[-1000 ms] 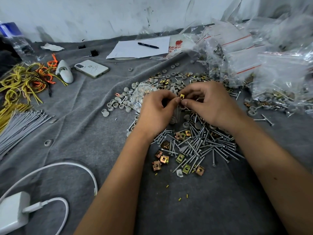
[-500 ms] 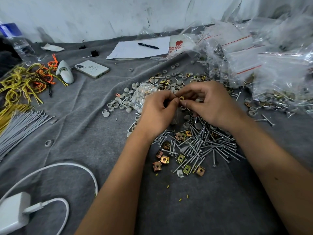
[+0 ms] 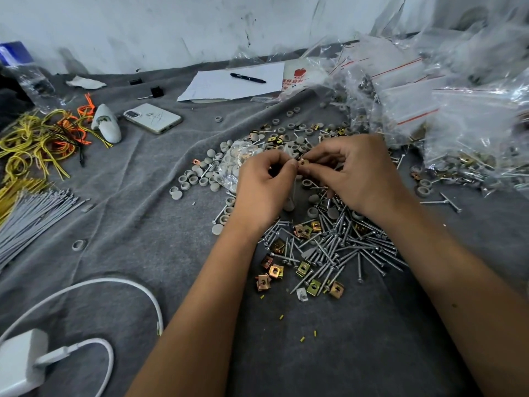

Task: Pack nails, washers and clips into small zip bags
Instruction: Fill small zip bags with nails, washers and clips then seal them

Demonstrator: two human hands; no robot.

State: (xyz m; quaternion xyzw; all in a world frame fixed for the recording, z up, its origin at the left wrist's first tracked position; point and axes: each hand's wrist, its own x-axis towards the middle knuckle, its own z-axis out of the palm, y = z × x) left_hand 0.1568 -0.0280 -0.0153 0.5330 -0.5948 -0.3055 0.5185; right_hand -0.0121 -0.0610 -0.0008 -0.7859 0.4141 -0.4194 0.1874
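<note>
I saw my left hand (image 3: 262,184) and right hand (image 3: 355,174) raised together, fingertips pinched on one brass clip (image 3: 303,162) above the nails (image 3: 340,247).

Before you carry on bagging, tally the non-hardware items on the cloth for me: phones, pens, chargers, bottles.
phone: 1
pen: 1
white charger: 1
plastic bottle: 1
Total: 4
</note>
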